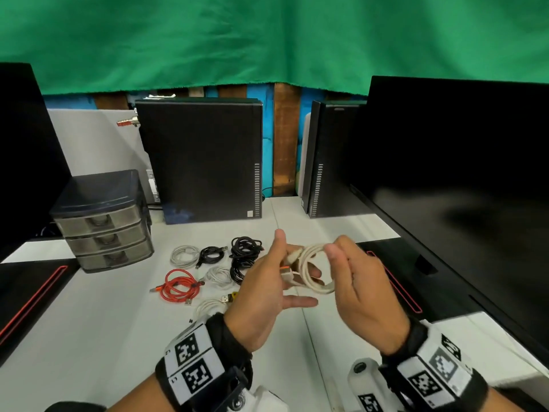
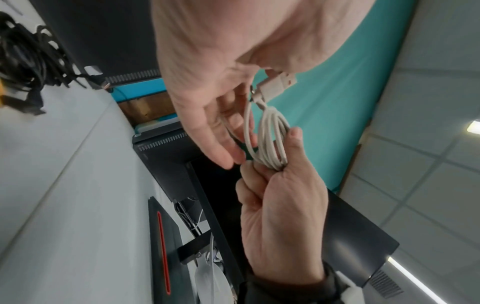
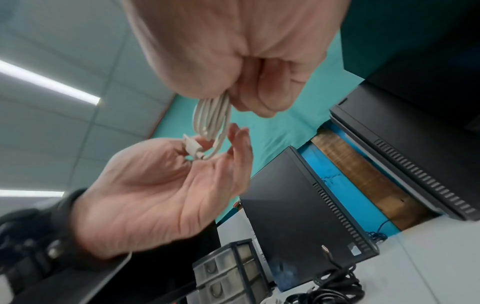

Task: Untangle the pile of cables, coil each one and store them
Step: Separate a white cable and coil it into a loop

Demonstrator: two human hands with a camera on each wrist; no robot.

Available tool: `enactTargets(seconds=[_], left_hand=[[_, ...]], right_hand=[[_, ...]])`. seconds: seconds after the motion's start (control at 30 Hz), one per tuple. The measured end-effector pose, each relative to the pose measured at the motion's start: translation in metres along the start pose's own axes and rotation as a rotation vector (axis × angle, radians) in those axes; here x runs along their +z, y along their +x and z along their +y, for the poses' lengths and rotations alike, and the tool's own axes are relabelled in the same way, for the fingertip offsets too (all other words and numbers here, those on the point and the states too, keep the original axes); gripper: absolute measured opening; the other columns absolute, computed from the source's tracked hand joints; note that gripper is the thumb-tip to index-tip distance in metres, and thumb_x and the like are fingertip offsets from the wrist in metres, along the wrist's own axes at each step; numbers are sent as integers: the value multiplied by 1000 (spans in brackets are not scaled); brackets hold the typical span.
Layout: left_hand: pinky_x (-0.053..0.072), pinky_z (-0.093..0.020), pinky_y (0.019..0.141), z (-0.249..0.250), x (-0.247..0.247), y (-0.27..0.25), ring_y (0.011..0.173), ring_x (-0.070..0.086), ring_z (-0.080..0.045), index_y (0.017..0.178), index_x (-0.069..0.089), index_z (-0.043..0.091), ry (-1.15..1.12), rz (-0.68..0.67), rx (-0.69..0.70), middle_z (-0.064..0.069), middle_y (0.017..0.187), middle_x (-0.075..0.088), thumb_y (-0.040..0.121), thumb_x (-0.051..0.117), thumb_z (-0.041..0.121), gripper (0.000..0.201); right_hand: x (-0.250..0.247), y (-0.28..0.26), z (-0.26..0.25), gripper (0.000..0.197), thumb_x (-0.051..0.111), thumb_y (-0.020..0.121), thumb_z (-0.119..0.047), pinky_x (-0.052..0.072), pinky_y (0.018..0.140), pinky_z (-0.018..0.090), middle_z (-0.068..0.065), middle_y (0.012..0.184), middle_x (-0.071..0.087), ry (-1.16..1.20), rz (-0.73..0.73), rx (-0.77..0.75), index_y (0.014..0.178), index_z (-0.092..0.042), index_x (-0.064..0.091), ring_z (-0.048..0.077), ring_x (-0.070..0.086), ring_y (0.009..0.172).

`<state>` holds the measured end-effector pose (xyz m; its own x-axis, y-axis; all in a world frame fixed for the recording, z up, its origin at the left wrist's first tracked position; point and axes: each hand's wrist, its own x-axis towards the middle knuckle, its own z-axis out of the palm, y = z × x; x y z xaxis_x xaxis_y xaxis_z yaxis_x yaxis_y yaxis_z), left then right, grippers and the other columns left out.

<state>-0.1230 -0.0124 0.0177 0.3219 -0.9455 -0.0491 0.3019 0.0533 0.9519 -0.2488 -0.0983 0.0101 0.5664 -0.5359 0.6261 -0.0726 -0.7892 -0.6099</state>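
Note:
A cream-white cable [image 1: 315, 270] wound into a coil hangs in the air between my two hands above the white table [image 1: 104, 322]. My right hand [image 1: 334, 249] pinches the bundled loops [image 2: 270, 142] between thumb and fingers. My left hand [image 1: 286, 254] pinches the cable's USB plug [image 2: 278, 84] at the coil's left side, its other fingers spread straight. In the right wrist view the loops [image 3: 213, 117] hang from my right hand [image 3: 244, 98] and the plug [image 3: 191, 147] sits in my left hand [image 3: 207, 148].
Several coiled cables lie on the table left of my hands: a red one [image 1: 178, 285], white ones [image 1: 184, 255], black ones [image 1: 246, 248]. A three-drawer unit [image 1: 104, 224] stands at the left. Computer towers [image 1: 202, 162] stand behind, a monitor [image 1: 460, 188] at the right.

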Motion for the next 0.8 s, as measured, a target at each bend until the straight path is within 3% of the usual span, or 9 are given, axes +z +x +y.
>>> enactTargets(seconds=[0.07, 0.13, 0.3, 0.37, 0.47, 0.53, 0.6, 0.67, 0.8], left_hand=[[61, -46, 75, 1, -1, 0, 89, 73, -31, 120, 64, 11, -81, -50, -68, -18, 109, 71, 93, 31, 66, 69], [60, -40, 68, 3, 0, -1, 87, 73, -33, 123, 62, 12, -151, -100, -83, -17, 110, 72, 90, 37, 65, 68], [60, -30, 76, 4, 0, 1, 95, 74, -29, 123, 61, 5, -303, -128, 32, -17, 110, 73, 89, 54, 27, 42], [60, -27, 71, 3, -1, 3, 84, 75, -24, 124, 62, 5, -289, -112, 68, -13, 99, 74, 91, 52, 26, 40], [52, -24, 59, -3, -2, 5, 59, 60, -15, 126, 63, 3, -92, -79, 116, -5, 79, 65, 101, 48, 20, 34], [48, -24, 60, -6, -5, 5, 57, 53, -14, 115, 69, 0, 85, -101, 149, -2, 76, 61, 104, 46, 14, 28], [51, -26, 66, -2, -7, 2, 63, 57, -14, 107, 74, 7, 180, -172, 163, 0, 81, 65, 101, 52, 17, 25], [54, -27, 77, 3, -11, 0, 78, 68, -16, 113, 73, 15, 195, -266, 135, -3, 99, 72, 99, 54, 18, 24], [54, -28, 93, 14, -25, 1, 114, 68, -29, 137, 54, 18, 92, -479, -12, -9, 132, 66, 102, 48, 14, 37]], right_hand=[[-4, 5, 0, 31, 36, 105, -28, 30, 49, 8, -24, 61, 53, 38, 101, 31, 74, -32, 40, 1, 45, 50], [-8, 9, 2, 33, 35, 104, -25, 32, 51, 9, -23, 61, 52, 58, 173, 50, 72, -29, 41, 0, 45, 52], [-14, 14, 9, 43, 38, 103, -37, 33, 50, 21, -9, 56, 43, 320, 218, 250, 66, -15, 43, 6, 37, 50], [-13, 13, 6, 46, 41, 104, -38, 32, 48, 21, -8, 56, 41, 408, 201, 264, 65, -14, 42, 8, 35, 49], [-9, 7, 1, 41, 39, 103, -38, 34, 50, 23, -9, 58, 43, 316, 159, 130, 67, -20, 44, 9, 38, 50], [-6, 4, -1, 36, 37, 101, -43, 35, 52, 25, -9, 61, 44, 274, 126, 82, 70, -29, 46, 10, 40, 54], [-6, 5, -2, 33, 37, 100, -47, 37, 52, 29, -4, 62, 44, 264, 103, 100, 69, -38, 45, 14, 41, 55], [-8, 6, -1, 35, 38, 100, -49, 39, 51, 34, 3, 63, 45, 246, 87, 129, 67, -38, 45, 20, 42, 55], [-14, 8, 1, 46, 41, 106, -45, 31, 45, 22, 2, 58, 39, 353, 20, 287, 64, -24, 45, 11, 33, 48]])
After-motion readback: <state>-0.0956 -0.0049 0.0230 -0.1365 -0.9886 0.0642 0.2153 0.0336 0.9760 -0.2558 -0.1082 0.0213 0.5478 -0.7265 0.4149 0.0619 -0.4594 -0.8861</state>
